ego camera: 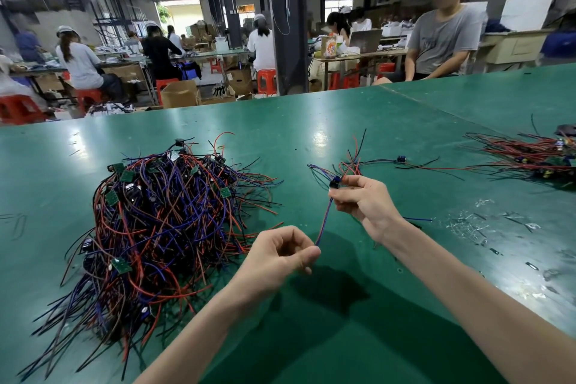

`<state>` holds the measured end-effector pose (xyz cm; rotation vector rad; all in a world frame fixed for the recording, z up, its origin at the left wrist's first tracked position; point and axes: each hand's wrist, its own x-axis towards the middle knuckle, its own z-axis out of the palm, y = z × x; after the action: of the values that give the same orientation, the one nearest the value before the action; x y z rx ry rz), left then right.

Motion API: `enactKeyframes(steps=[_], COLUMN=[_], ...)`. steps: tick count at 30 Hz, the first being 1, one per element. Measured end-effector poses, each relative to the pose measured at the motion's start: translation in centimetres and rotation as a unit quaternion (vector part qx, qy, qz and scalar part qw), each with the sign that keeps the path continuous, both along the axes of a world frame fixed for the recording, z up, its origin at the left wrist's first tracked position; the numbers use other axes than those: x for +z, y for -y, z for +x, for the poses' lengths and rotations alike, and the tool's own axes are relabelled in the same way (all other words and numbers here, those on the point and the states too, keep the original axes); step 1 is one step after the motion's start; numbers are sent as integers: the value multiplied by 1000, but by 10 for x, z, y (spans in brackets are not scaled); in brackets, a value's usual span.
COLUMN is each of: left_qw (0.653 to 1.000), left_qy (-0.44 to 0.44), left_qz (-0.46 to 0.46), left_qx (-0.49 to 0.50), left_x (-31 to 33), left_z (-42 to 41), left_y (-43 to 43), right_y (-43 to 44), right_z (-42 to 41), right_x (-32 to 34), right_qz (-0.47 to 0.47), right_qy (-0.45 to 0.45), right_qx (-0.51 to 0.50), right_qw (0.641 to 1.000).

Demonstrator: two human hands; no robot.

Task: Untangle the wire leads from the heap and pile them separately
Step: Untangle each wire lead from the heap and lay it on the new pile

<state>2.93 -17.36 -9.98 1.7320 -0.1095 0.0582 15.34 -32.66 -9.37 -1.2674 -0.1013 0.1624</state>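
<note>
Head view. One wire lead (324, 221), a twisted red-and-blue pair, is held above the middle of the green table (311, 121), clear of the tangled heap (156, 221) that lies toward the left edge. The left hand (280, 254) pinches the lead's lower end between thumb and curled fingers. The right hand (364, 201), raised and farther out, grips the upper end at a small dark part (335, 181), with further strands fanning out beyond it. The hands are apart and the pair runs nearly straight between them. Both forearms reach in from the near edge. A sorted pile (536, 156) lies at the right edge, and a loose lead (402, 162) lies between it and the right hand. The lead is judged light, limp and smooth-skinned, apt to snag on its neighbours. The firmest hold is probably at the dark part, since hard pulls on the thin strands may strain their joints.
</note>
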Motion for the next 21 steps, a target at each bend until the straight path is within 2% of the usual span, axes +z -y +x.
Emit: enactKeyframes(steps=[3, 7, 9, 11, 14, 19, 21], left_qw=[995, 993, 997, 1000, 994, 975, 969], left_qy=[97, 112, 72, -7, -104, -120, -122], left_qz=[17, 28, 13, -13, -4, 164, 194], left_qx=[-2, -2, -7, 1, 35, 93, 94], left_x=[6, 6, 4, 1, -7, -15, -16], left_z=[-6, -10, -8, -4, 1, 5, 6], left_y=[8, 10, 10, 10, 5, -6, -7], right_y=[-9, -17, -13, -8, -4, -2, -1], right_z=[-6, -11, -7, -3, 0, -1, -1], right_x=[-6, -11, -10, -7, -5, 1, 1], right_qz=[-18, -42, -38, -24, 8, 49, 56], right_qy=[11, 17, 12, 0, -24, -46, -46], right_qx=[33, 53, 30, 6, 2, 58, 71], right_qw=[999, 998, 999, 1000, 1000, 996, 995])
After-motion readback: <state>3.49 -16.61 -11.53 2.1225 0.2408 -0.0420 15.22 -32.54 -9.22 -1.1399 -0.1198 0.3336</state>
